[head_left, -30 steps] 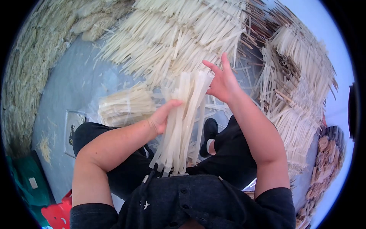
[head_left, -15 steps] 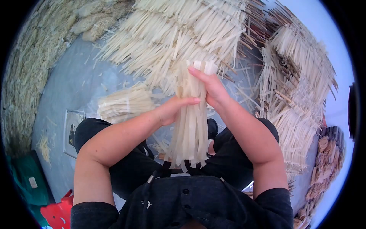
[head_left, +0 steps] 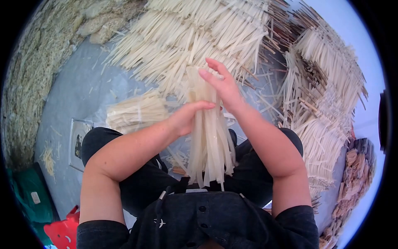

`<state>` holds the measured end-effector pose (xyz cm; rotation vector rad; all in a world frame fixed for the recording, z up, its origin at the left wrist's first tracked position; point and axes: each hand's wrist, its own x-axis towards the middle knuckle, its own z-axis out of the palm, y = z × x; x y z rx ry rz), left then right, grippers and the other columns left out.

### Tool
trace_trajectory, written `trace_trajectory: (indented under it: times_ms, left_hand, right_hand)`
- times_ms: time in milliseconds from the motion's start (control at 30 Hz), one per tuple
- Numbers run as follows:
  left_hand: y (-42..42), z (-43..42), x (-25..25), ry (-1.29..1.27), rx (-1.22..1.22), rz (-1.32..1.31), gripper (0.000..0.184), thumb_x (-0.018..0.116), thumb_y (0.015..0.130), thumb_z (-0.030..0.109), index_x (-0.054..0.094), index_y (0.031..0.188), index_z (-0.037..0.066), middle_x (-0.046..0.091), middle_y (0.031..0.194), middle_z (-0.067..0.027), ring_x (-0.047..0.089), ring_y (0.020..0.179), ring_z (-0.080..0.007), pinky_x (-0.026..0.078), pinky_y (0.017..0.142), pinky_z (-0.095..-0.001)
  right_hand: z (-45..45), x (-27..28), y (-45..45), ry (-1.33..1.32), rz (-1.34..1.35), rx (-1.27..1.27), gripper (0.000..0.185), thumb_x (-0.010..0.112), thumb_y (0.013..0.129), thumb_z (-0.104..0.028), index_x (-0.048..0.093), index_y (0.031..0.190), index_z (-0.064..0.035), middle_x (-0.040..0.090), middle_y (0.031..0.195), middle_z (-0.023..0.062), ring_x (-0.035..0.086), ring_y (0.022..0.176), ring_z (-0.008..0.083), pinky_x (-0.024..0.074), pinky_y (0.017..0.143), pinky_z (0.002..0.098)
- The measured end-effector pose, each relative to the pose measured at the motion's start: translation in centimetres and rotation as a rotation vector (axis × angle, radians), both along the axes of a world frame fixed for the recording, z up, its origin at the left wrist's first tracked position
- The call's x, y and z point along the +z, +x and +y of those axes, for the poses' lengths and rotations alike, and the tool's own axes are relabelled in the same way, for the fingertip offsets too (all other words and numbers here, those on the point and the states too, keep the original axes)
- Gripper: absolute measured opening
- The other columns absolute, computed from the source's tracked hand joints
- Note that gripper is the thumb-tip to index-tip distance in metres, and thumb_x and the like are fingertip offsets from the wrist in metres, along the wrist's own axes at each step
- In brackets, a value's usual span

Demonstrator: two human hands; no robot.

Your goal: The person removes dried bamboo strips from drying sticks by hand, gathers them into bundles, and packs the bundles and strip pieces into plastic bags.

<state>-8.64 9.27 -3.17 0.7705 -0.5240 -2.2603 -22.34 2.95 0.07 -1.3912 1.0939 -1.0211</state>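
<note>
My left hand (head_left: 184, 119) clasps pale strips (head_left: 210, 141); at one o'clock my right hand (head_left: 227, 88), fingers half-open, perhaps touches them

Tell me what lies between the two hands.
A bundle of pale strips lies between the left hand and the open right hand, as the head view shows.

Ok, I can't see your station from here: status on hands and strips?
Left hand gripping bundle of pale strips. Right hand open by its top end, contact unclear. Nothing visible in the way.
</note>
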Motion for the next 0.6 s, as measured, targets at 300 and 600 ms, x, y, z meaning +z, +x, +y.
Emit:
trace_trajectory:
  times_ms: [300, 600]
  left_hand:
    - [-0.5, 0.1, 0.5, -0.039, -0.042, -0.045, 0.046, 0.064, 0.086, 0.024, 0.052, 0.123, -0.001, 0.063, 0.108, -0.0144, 0.062, 0.1, -0.0242, 0.049, 0.091, -0.041]
    - [-0.4, 0.5, 0.2, -0.028, -0.021, 0.021, 0.054, 0.066, 0.086, 0.024, 0.046, 0.13, 0.001, 0.058, 0.12, -0.0144, 0.059, 0.108, -0.0238, 0.047, 0.095, -0.0417]
  right_hand:
    - [-2.9, 3.5, -1.8, 0.281, 0.091, 0.548, 0.06, 0.064, 0.088, -0.038, 0.047, 0.139, -0.0105, 0.057, 0.122, 0.0086, 0.053, 0.11, 0.0183, 0.041, 0.097, 0.0318]
    - [-2.9, 2.0, -1.0, 0.18, 0.202, 0.49, 0.053, 0.068, 0.084, -0.035, 0.054, 0.131, -0.0152, 0.058, 0.119, 0.007, 0.054, 0.102, 0.0153, 0.0425, 0.09, 0.0318]
